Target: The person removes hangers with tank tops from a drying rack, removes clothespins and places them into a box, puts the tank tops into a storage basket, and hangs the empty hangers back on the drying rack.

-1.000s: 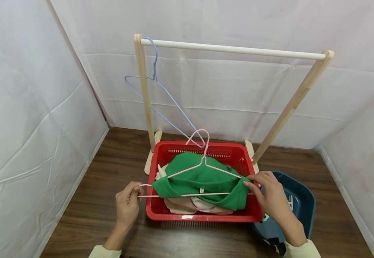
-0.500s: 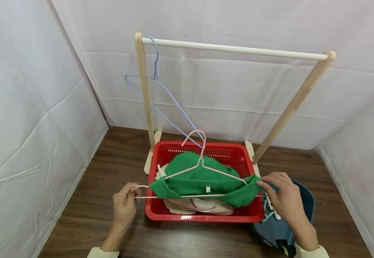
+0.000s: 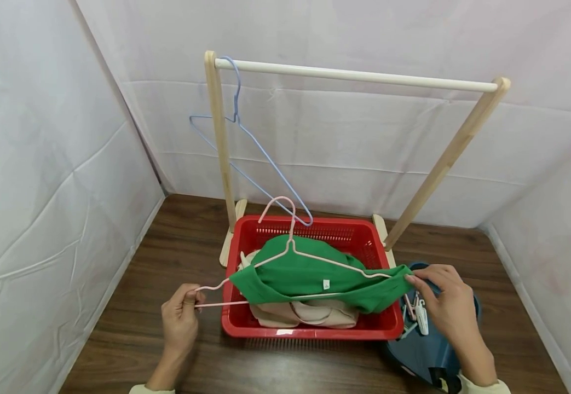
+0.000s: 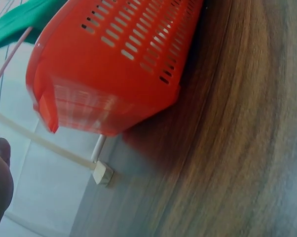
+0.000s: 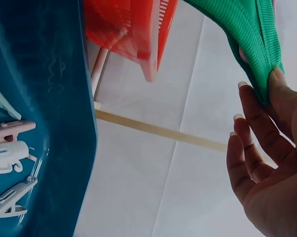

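My left hand [image 3: 182, 320] pinches the left end of a pink clothes hanger [image 3: 292, 227], whose hook points up. The hanger passes through the neck opening of a green shirt [image 3: 315, 262] with a small white label. My right hand [image 3: 448, 298] pinches the shirt's ribbed neckline between thumb and index finger, pulling it taut to the right; in the right wrist view the other fingers [image 5: 242, 158] stand apart from the cloth. Most of the shirt lies in a red basket [image 3: 310, 332], on top of beige clothing [image 3: 275, 314]. The hanger's right tip is covered by green cloth.
Behind the basket stands a rack with a white rail [image 3: 354, 75] and wooden posts [image 3: 445, 164]. A blue hanger [image 3: 267, 153] hangs at its left end. A dark blue bin [image 3: 413, 361] with several clothespins [image 3: 421, 318] sits at the right, beneath my right forearm.
My left hand has drawn the pink hanger to the left. My right hand has moved right, stretching the green neckline over the hanger's right end.
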Motion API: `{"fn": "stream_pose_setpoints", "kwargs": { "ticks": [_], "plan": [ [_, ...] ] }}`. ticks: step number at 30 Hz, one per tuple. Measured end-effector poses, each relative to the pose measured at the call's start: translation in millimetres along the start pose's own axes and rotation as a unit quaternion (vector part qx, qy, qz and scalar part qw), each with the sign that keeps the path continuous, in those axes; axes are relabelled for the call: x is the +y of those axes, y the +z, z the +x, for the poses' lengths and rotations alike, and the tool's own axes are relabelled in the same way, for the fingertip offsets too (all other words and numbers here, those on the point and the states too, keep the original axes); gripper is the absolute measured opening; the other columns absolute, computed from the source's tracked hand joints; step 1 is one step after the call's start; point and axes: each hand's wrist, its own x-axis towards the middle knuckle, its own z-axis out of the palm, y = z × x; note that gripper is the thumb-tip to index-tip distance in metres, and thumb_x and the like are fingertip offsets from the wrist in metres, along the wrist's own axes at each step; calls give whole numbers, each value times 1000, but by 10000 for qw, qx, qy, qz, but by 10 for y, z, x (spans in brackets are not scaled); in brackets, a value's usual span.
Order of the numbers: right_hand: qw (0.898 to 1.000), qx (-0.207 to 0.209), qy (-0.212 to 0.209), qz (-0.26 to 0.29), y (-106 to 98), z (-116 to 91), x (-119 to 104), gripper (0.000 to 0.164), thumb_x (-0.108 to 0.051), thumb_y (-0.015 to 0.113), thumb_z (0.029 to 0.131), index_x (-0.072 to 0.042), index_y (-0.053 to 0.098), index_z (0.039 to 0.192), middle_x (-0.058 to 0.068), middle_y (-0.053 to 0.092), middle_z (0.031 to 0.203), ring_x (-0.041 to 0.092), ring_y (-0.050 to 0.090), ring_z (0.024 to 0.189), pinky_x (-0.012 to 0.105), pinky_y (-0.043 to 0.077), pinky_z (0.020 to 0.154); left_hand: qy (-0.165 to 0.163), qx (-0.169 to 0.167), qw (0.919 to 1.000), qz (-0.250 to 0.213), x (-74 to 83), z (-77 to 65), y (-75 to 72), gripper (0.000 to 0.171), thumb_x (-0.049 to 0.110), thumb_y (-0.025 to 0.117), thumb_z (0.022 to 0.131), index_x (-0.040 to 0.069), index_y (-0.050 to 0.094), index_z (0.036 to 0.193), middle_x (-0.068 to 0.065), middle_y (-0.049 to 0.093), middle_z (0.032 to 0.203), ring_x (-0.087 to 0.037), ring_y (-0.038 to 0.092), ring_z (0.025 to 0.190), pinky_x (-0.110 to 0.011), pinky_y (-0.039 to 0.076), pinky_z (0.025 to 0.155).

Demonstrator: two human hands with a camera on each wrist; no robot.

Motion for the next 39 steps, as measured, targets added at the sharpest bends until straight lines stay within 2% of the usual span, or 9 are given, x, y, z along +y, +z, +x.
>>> {"fn": "stream_pose_setpoints", "kwargs": {
  "ticks": [3,10,15,17,20,22,24,31,39],
  "plan": [
    [10000,9,60,23,-15,-5,12,18,2,80,71,-3,73,86,8,66,86,25,58,86,10,40,62,63,51,9998,-166,-12,8,-15,25,-26,39,88,-11,50,71,-14,49,59,-11,44,50,-22,36,45],
    [9998,-38,198,-9,-42,12,8,16,1,80,73,-2,73,87,9,66,86,25,58,86,7,38,67,-225,171,9993,-230,-3,3,-44,27,-3,44,98,-9,50,72,-13,50,60,-9,46,52,-20,37,47],
    [9997,-86,211,-94,-56,9,37,15,-1,80,73,-2,73,87,8,66,86,24,58,84,9,39,67,-324,226,9991,-158,0,2,-57,29,0,44,98,-8,49,71,-13,50,60,-15,44,50,-24,37,46],
    [9995,-129,235,-164,-56,-1,48,14,-2,80,74,-3,73,86,8,66,85,24,59,82,16,44,64,-295,244,9992,-144,5,4,-63,29,-1,44,98,-8,48,70,-12,49,59,-14,44,49,-25,36,45],
    [9992,-241,270,-185,-52,-25,56,12,-2,79,76,-2,73,86,9,66,85,27,61,82,34,51,61,-246,275,9992,-161,18,0,-72,30,0,44,98,-8,48,69,-12,48,58,-12,44,49,-24,36,45],
    [9990,-333,267,-136,-45,-40,53,11,-2,78,76,-2,73,86,10,66,85,29,61,83,46,51,62,-227,305,9992,-152,25,-5,-77,30,0,44,98,-8,47,69,-13,48,57,-9,44,50,-22,36,46],
    [9988,-427,237,-78,-31,-57,49,11,-2,78,77,-2,72,87,11,66,86,29,61,82,51,50,62,-226,334,9991,-161,29,-9,-80,29,-2,44,98,-9,47,69,-14,47,57,-8,44,50,-21,36,46],
    [9977,-632,230,13,70,-82,2,10,-4,78,78,-6,73,87,7,66,86,24,60,78,44,50,58,-157,446,9977,-487,45,-1,-33,26,-21,37,92,-13,46,69,-13,47,57,-10,42,49,-26,32,44],
    [9958,-843,331,119,163,-39,-62,12,-7,74,82,-4,71,93,5,63,85,17,53,70,29,43,51,-216,478,9965,-649,88,36,23,24,-25,35,90,-16,45,71,-17,44,58,-10,42,51,-24,32,45]
  ]
}}
